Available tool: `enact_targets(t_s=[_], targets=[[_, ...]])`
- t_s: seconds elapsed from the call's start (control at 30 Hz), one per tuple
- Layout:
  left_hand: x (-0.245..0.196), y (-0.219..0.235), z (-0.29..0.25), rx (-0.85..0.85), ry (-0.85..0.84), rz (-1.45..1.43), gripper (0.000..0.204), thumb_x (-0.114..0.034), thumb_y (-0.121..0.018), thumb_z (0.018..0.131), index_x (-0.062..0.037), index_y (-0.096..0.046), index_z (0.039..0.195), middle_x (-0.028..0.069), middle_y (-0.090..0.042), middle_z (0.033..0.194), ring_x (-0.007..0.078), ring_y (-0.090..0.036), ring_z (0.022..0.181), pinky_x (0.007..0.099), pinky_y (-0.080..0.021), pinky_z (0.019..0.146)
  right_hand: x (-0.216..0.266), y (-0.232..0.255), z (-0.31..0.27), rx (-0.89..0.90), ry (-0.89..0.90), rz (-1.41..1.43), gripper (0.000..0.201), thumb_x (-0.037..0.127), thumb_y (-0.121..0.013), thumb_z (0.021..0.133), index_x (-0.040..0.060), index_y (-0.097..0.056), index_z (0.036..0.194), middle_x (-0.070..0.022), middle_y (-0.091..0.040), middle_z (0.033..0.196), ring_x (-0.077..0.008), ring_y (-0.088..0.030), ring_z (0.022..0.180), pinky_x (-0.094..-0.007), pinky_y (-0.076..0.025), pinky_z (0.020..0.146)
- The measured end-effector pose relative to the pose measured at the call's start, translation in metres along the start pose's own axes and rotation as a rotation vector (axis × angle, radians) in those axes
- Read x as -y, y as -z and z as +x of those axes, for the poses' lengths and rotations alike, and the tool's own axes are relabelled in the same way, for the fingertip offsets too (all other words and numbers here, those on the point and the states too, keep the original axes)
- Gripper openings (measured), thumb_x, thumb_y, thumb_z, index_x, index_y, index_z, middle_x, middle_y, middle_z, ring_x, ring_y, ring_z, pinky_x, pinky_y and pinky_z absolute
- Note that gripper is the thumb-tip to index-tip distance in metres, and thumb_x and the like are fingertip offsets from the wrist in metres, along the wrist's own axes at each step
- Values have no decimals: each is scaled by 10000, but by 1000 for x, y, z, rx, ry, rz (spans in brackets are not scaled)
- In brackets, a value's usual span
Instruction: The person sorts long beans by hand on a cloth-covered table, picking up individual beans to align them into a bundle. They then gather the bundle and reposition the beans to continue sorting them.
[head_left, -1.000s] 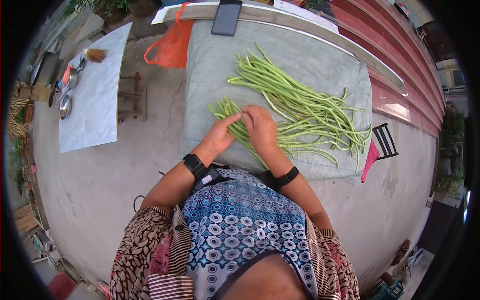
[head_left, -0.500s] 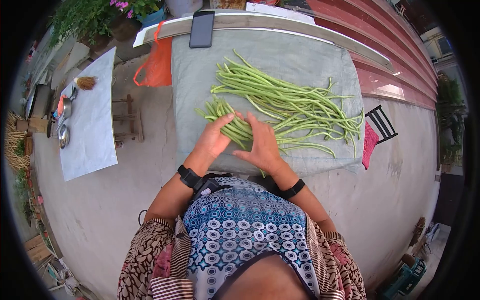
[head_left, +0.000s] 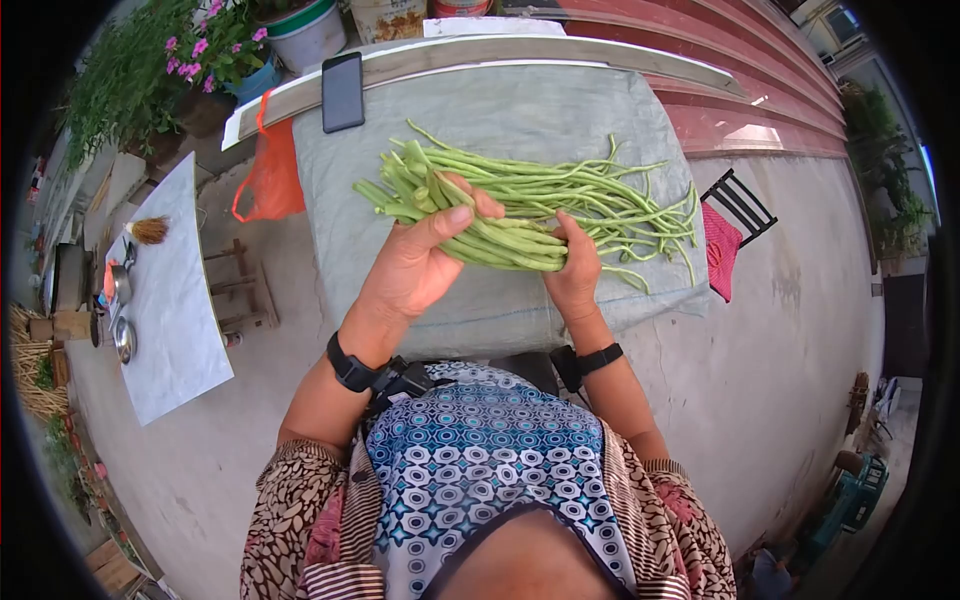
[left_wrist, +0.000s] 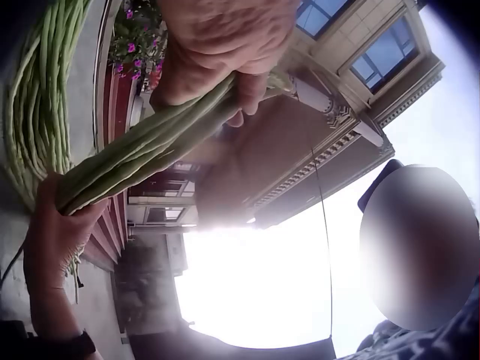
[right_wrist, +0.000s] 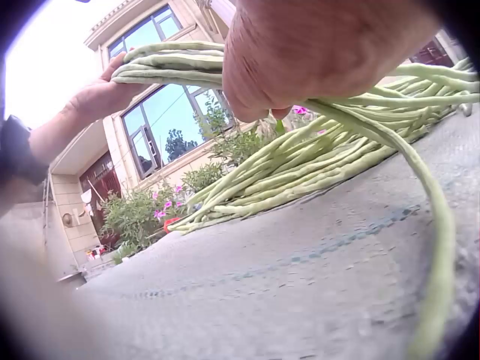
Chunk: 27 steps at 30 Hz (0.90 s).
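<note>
A bundle of long green beans (head_left: 505, 245) spans both hands, raised over the cloth-covered table (head_left: 450, 310). My left hand (head_left: 412, 265) grips it near the cut-looking left ends, thumb across the top. Farther along, my right hand (head_left: 575, 275) has its fingers and thumb wrapped around the same bundle. The left wrist view shows the bundle (left_wrist: 142, 150) stretched straight between the hands. Bean tails hang past my right hand (right_wrist: 315, 64) in the right wrist view. Behind the bundle, a loose pile of long beans (head_left: 560, 180) lies on the cloth.
A phone (head_left: 342, 92) lies at the table's back left, on the edge of a long board (head_left: 520, 52). An orange plastic bag (head_left: 275, 170) hangs at the left corner. Farther left, a pale table (head_left: 170, 300) holds a brush (head_left: 149, 231) and metal bowls. A folding stool (head_left: 740, 205) stands at right.
The bean bundle has risen from the cloth in my left hand. My right hand, earlier close beside the left with fingers spread, has slid right and now grips the bundle.
</note>
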<state>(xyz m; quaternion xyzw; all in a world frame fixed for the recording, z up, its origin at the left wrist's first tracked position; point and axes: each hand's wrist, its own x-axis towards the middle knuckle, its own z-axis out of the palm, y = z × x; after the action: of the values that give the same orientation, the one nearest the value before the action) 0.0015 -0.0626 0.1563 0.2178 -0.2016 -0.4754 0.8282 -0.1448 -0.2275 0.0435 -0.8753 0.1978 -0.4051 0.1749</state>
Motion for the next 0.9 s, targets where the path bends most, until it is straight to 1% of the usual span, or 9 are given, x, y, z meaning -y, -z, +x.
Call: enact_targets(t_s=[0.07, 0.17, 0.27, 0.4, 0.57, 0.63, 0.77, 0.8, 0.9], targets=[[1, -1, 5, 46, 18, 23, 255, -92, -660, 861, -95, -549, 1091, 66, -606, 1007, 269, -532, 1113, 455, -375, 1049, -14, 12, 7, -48, 78, -33, 389, 35, -690, 679, 117, -621, 1054, -55, -621, 835, -274, -605, 773, -366, -483, 677], [6, -2, 7, -82, -8, -76, 228, -93, -648, 877, -88, -565, 1090, 67, -616, 1013, 255, -553, 1086, 455, -383, 1052, -33, 35, 19, 96, 113, -129, 385, 33, -683, 661, 126, -627, 1031, -53, -622, 848, -272, -606, 776, -377, -481, 676], [9, 32, 13, -261, -43, -290, 203, -86, -629, 896, -75, -578, 1092, 68, -624, 1009, 239, -576, 1045, 441, -410, 1039, -53, 57, 32, 85, 62, -282, 364, 24, -667, 650, 143, -634, 992, -43, -621, 848, -262, -591, 800, -366, -464, 721], [23, 91, 12, -693, 9, -475, 184, -63, -609, 907, -43, -556, 1083, 75, -621, 1002, 215, -585, 1000, 380, -478, 979, -91, 86, 31, 130, 55, -487, 289, 30, -652, 664, 148, -629, 926, -24, -620, 840, -249, -577, 802, -358, -437, 786], [72, 136, 0, -905, 32, -426, 163, -64, -596, 916, -41, -554, 1072, 77, -616, 989, 216, -587, 980, 378, -492, 964, -63, 104, 54, -35, 178, -509, 245, 16, -641, 669, 144, -618, 877, -2, -632, 897, -224, -585, 854, -379, -414, 847], [73, 135, 2, -837, 22, -421, 157, -71, -590, 921, -41, -550, 1071, 79, -614, 985, 219, -587, 975, 390, -494, 962, -56, 105, 60, -176, 218, -538, 244, 14, -641, 668, 144, -617, 874, 2, -639, 922, -227, -590, 872, -385, -409, 863], [68, 144, 16, -887, -91, -402, 177, -76, -601, 914, -35, -549, 1078, 88, -610, 1000, 240, -582, 1015, 413, -483, 971, -101, 76, 34, 61, -56, -708, 297, 27, -645, 681, 143, -621, 953, -5, -627, 1060, -237, -541, 1045, -408, -342, 957], [68, 149, 19, -907, -102, -398, 187, -73, -604, 911, -32, -550, 1086, 92, -608, 1012, 245, -581, 1023, 415, -480, 973, -117, 68, 22, 189, -270, -698, 345, 13, -626, 699, 137, -611, 1021, -15, -610, 1122, -239, -507, 1108, -411, -311, 988], [67, 148, 20, -949, -112, -352, 224, -63, -612, 902, -31, -557, 1117, 97, -602, 1060, 247, -578, 1041, 409, -469, 983, -130, 59, 5, 111, -216, -695, 364, 0, -607, 713, 133, -604, 1052, -20, -604, 1137, -247, -513, 1097, -404, -317, 989]])
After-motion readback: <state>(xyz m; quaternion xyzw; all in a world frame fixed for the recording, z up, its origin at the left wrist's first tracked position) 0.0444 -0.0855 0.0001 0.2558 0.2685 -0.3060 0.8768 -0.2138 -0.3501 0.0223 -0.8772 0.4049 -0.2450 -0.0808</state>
